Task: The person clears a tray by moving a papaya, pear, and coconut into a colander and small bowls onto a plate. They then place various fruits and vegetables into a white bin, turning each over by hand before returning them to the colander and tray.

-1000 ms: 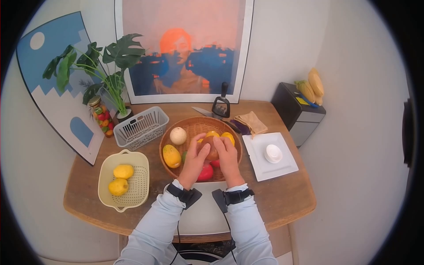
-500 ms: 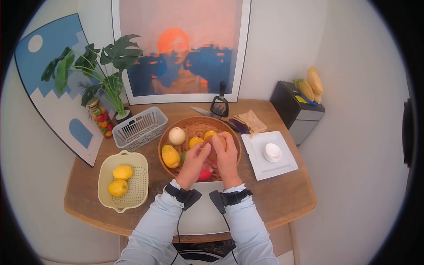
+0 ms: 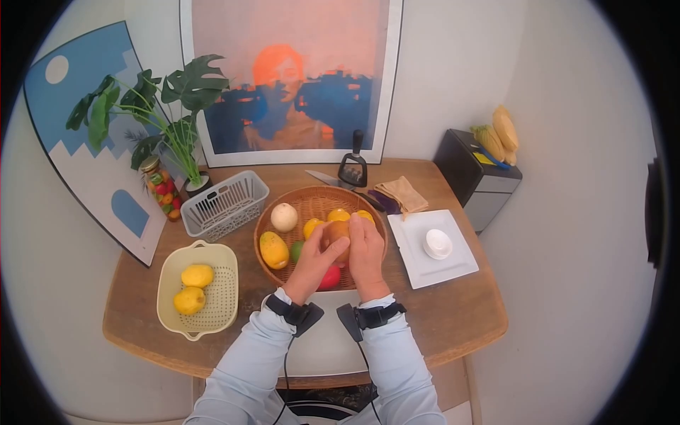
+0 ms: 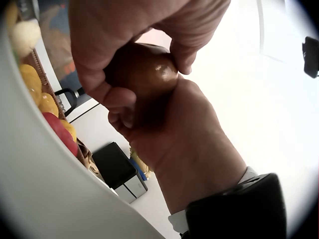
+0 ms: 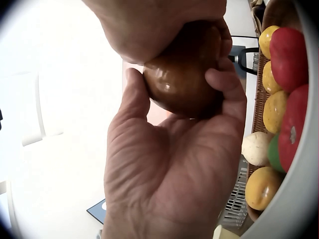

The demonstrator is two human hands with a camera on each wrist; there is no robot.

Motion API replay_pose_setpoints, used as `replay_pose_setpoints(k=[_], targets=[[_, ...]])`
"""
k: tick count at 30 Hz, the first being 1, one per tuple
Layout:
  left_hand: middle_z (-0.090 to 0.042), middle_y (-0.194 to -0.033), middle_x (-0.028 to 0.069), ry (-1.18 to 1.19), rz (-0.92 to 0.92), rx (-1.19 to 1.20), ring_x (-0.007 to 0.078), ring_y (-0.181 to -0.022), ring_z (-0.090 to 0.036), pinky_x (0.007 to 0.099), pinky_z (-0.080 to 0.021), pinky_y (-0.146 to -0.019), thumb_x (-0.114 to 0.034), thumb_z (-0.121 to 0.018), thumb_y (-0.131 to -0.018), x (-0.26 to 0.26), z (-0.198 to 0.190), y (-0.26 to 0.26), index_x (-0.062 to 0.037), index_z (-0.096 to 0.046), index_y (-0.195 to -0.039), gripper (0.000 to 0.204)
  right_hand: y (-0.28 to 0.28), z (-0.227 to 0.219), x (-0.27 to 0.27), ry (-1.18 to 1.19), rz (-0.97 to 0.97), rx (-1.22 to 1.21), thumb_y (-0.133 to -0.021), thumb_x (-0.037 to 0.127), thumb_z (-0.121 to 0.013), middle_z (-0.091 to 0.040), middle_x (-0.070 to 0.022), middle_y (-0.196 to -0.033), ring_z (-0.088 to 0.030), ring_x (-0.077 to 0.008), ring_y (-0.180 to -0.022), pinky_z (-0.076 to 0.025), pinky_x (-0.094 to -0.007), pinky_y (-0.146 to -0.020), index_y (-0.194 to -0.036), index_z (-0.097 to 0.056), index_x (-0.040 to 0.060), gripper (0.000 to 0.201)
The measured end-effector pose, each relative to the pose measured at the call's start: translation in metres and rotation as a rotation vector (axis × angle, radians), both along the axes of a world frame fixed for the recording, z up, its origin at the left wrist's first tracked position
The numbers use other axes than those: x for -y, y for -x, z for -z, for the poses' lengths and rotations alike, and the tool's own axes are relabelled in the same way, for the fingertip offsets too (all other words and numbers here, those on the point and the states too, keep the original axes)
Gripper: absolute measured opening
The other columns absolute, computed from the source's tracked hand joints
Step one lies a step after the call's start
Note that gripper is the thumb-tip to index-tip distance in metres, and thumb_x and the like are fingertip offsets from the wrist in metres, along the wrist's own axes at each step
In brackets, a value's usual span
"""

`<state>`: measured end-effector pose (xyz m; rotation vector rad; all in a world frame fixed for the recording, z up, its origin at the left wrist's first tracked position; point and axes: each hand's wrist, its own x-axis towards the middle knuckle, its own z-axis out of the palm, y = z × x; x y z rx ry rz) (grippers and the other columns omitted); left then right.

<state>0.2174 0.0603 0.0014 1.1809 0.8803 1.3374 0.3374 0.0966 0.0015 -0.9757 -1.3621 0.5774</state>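
Observation:
A glossy brown, rounded fruit [image 3: 336, 232] is held up between both hands over the near part of a round wicker basket [image 3: 265, 212]. My left hand [image 3: 312, 261] cups it from the left, thumb across its near side. My right hand [image 3: 367, 259] holds the other side with fingers raised. In the left wrist view, fingers of my left hand [image 4: 134, 22] curl around the brown fruit [image 4: 154, 74], my right hand [image 4: 187, 142] against it. The right wrist view shows the fruit [image 5: 182, 82] between my left hand's [image 5: 174, 159] thumb and fingers, under my right hand [image 5: 159, 25].
The basket holds yellow fruits [image 3: 274, 250], a pale round one [image 3: 284, 217] and a red one [image 3: 330, 278]. Left are a cream colander [image 3: 225, 301] with two yellow fruits and a grey basket [image 3: 227, 205]. Right, a white plate [image 3: 453, 265] bears a bowl [image 3: 438, 245]. Behind lies a knife [image 3: 322, 178].
The brown fruit has turned and shifted slightly left between the hands. My right hand's fingers have straightened upward, and my left hand has moved closer around the fruit.

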Motion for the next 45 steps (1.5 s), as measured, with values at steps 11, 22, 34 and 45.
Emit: replay_pose_setpoints(k=[11, 22, 34, 45], targets=[[-0.049, -0.135, 0.0104, -0.164, -0.053, -0.095, 0.0177, -0.127, -0.045, 0.0278, -0.038, -0.105, -0.022, -0.054, -0.102, -0.003, 0.001, 0.002, -0.0083, -0.038, -0.146, 0.05, -0.004, 0.013, -0.007, 0.016, -0.122, 0.055, -0.096, 0.039, -0.063, -0.067, -0.0179, -0.091, -0.063, -0.0293, -0.082, -0.049, -0.0366, -0.076, -0.099, -0.066, -0.0037, 0.042], [-0.052, -0.129, 0.012, -0.067, -0.066, -0.206, 0.0162, -0.109, -0.056, 0.0264, -0.05, -0.086, -0.023, -0.057, -0.102, -0.002, 0.002, 0.002, -0.0055, -0.043, -0.141, 0.045, -0.006, 0.011, -0.008, 0.193, -0.023, -0.071, -0.098, 0.045, -0.057, -0.068, -0.0181, -0.084, -0.063, -0.0278, -0.074, -0.048, -0.039, -0.069, -0.091, -0.066, -0.0035, 0.049], [-0.058, -0.118, 0.008, 0.062, -0.054, -0.085, 0.0102, -0.093, -0.06, 0.023, -0.051, -0.067, -0.025, -0.059, -0.1, 0.004, -0.006, -0.002, -0.0062, -0.041, -0.147, 0.054, -0.002, 0.0, 0.0, 0.089, -0.069, -0.08, -0.097, 0.041, -0.061, -0.066, -0.0166, -0.083, -0.062, -0.0225, -0.076, -0.048, -0.0332, -0.07, -0.096, -0.067, -0.0038, 0.045], [-0.06, -0.1, 0.0028, 0.061, -0.01, 0.007, 0.0085, -0.068, -0.055, 0.0198, -0.045, -0.059, -0.035, -0.049, -0.105, 0.0, 0.0, 0.003, -0.0094, -0.043, -0.146, 0.049, -0.006, 0.002, -0.001, 0.146, -0.041, 0.069, -0.098, 0.047, -0.057, -0.067, -0.0211, -0.082, -0.065, -0.0283, -0.079, -0.049, -0.0377, -0.072, -0.093, -0.067, -0.0049, 0.054]])
